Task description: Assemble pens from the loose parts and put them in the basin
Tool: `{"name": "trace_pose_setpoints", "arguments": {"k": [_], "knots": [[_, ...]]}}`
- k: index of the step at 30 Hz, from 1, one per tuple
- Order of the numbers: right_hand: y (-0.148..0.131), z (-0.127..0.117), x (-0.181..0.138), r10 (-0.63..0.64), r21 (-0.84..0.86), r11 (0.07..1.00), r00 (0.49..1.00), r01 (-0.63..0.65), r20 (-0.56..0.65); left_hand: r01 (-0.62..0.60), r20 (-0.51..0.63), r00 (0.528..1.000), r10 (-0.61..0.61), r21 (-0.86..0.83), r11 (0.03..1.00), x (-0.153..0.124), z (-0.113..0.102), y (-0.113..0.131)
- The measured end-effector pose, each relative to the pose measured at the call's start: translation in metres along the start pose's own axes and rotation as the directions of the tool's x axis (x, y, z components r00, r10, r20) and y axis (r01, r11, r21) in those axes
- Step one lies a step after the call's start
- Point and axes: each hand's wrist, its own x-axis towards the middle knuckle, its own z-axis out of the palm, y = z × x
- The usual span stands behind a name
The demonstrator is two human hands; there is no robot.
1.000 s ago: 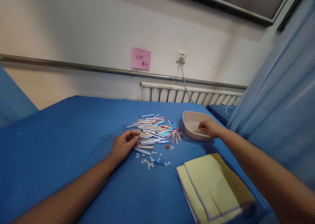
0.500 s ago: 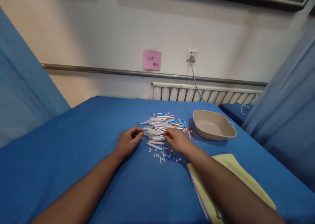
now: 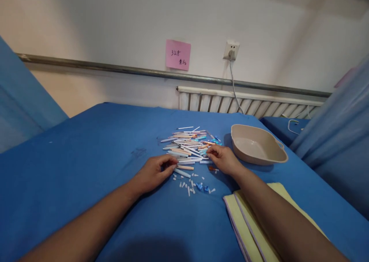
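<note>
A pile of small pens and tubes [image 3: 188, 146], in white, orange and blue, lies on the blue cloth. My left hand [image 3: 154, 172] rests at the pile's near left edge, its fingers curled with the tips pinched on a white piece. My right hand [image 3: 223, 159] sits at the pile's right edge, fingers closed on pieces there; what they hold is too small to make out. Tiny white and blue caps [image 3: 194, 185] are scattered just in front of the pile, between my two wrists.
A beige shallow basin [image 3: 276, 156] stands right of the pile. A folded yellow cloth [image 3: 253, 231] lies at the near right under my right forearm. A radiator [image 3: 248, 104], a wall socket with a cable [image 3: 231, 50] and blue curtains [image 3: 340, 139] border the table.
My right hand left the basin, crossed to the pile's middle and now sits at its right edge. My left hand stayed at the pile's left edge. The camera shifted.
</note>
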Motion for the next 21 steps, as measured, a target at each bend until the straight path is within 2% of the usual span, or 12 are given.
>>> {"name": "trace_pose_setpoints", "arguments": {"k": [4, 13, 21], "knots": [[0.0017, -0.0014, 0.0003, -0.001, -0.012, 1.0, 1.0, 0.001, 0.011, -0.044, 0.064, 0.997, 0.04, 0.059, 0.997, -0.0004, -0.0003, 0.0], [0.0038, -0.0089, 0.0023, 0.021, -0.056, 0.998, 1.0, -0.022, -0.008, -0.082, 0.121, 0.991, 0.065, 0.14, 0.987, -0.0027, 0.0, 0.0059], [0.0054, -0.0033, 0.0027, 0.005, -0.022, 1.0, 0.998, -0.004, 0.059, -0.106, 0.133, 0.988, 0.084, 0.167, 0.98, -0.0021, 0.0025, 0.0033]]}}
